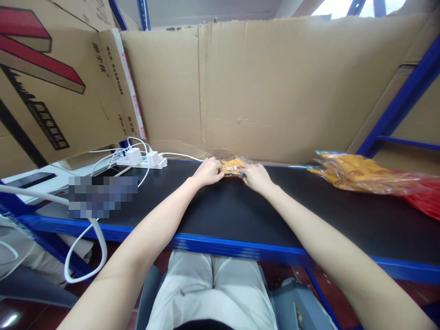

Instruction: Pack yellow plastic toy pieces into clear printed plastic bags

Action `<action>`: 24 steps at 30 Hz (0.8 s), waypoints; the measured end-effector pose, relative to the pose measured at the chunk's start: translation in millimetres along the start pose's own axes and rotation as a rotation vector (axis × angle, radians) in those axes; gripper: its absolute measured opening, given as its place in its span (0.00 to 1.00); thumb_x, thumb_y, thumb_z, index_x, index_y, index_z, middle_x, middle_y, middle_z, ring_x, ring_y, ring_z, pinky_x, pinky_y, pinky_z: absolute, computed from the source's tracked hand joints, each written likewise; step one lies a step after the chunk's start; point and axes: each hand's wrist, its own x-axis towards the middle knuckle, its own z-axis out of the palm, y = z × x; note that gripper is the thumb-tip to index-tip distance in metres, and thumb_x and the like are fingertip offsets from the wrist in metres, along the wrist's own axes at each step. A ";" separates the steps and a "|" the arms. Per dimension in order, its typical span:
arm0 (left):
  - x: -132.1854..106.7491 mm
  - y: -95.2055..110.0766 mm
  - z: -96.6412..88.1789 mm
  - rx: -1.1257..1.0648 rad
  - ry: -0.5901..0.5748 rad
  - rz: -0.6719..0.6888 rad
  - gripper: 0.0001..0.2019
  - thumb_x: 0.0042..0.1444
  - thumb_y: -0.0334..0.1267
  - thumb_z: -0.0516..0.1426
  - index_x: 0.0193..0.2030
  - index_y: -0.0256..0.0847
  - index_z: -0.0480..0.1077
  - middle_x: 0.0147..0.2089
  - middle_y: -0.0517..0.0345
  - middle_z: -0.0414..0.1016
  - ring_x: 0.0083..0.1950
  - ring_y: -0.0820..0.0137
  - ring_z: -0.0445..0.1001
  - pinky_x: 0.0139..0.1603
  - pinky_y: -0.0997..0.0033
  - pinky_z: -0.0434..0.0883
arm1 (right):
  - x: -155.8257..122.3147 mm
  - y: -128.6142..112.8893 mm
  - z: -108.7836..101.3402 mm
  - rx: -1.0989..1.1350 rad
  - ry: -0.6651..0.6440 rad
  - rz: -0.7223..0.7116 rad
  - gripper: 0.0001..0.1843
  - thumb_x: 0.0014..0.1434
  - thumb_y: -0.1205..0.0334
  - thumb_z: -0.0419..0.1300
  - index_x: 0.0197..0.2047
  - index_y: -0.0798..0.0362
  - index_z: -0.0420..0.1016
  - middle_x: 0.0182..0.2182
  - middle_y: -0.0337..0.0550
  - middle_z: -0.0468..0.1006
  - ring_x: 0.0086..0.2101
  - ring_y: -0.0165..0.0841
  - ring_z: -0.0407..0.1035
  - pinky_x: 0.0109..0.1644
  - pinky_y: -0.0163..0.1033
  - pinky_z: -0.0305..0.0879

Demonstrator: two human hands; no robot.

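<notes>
The light is bright, the window [333,8] blown out at upper right. Glare spots the floor [12,319] and packet [235,166]. Edges look stretched; pixelation hides a left-hand patch [103,196].

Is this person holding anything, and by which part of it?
Yes, an orange-filled clear plastic packet: the left grip has its left end, the right grip its right end. Whether it's lifted is unclear.
</notes>
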 end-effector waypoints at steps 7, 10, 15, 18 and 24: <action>-12.4 -17.5 5.9 -0.073 -0.232 -0.112 0.39 0.44 0.60 0.57 0.61 0.43 0.57 0.60 0.49 0.62 0.58 0.55 0.61 0.53 0.59 0.61 | 0.1 10.7 -0.7 -0.027 -0.024 0.012 0.18 0.58 0.65 0.49 0.48 0.49 0.74 0.50 0.44 0.71 0.46 0.38 0.66 0.43 0.41 0.58; -13.0 -19.7 11.2 -0.049 -0.276 -0.177 0.24 0.54 0.52 0.51 0.57 0.47 0.63 0.54 0.53 0.69 0.53 0.61 0.68 0.50 0.65 0.63 | -0.3 11.4 -1.1 -0.068 0.018 0.024 0.17 0.56 0.68 0.50 0.45 0.50 0.76 0.49 0.45 0.72 0.45 0.40 0.63 0.44 0.43 0.55; -5.8 -13.3 13.2 -0.068 -0.144 -0.280 0.13 0.55 0.37 0.52 0.44 0.47 0.74 0.37 0.55 0.78 0.41 0.66 0.75 0.43 0.70 0.67 | -1.2 10.6 -6.8 -0.072 0.122 0.075 0.17 0.57 0.66 0.49 0.42 0.53 0.77 0.45 0.52 0.71 0.45 0.43 0.59 0.43 0.46 0.53; -1.6 -10.2 10.5 -0.305 -0.027 -0.371 0.12 0.54 0.34 0.52 0.40 0.42 0.76 0.22 0.58 0.74 0.25 0.71 0.73 0.33 0.73 0.69 | -2.6 13.4 -12.9 -0.043 0.177 0.158 0.17 0.56 0.66 0.49 0.43 0.55 0.76 0.44 0.54 0.71 0.44 0.44 0.59 0.44 0.48 0.54; 1.9 -7.6 4.6 -0.828 0.150 -0.568 0.14 0.54 0.43 0.55 0.33 0.31 0.73 0.11 0.62 0.64 0.11 0.78 0.62 0.14 0.80 0.59 | -3.3 28.7 -15.6 0.148 0.199 0.273 0.16 0.56 0.67 0.49 0.40 0.52 0.77 0.40 0.48 0.73 0.39 0.39 0.66 0.43 0.44 0.60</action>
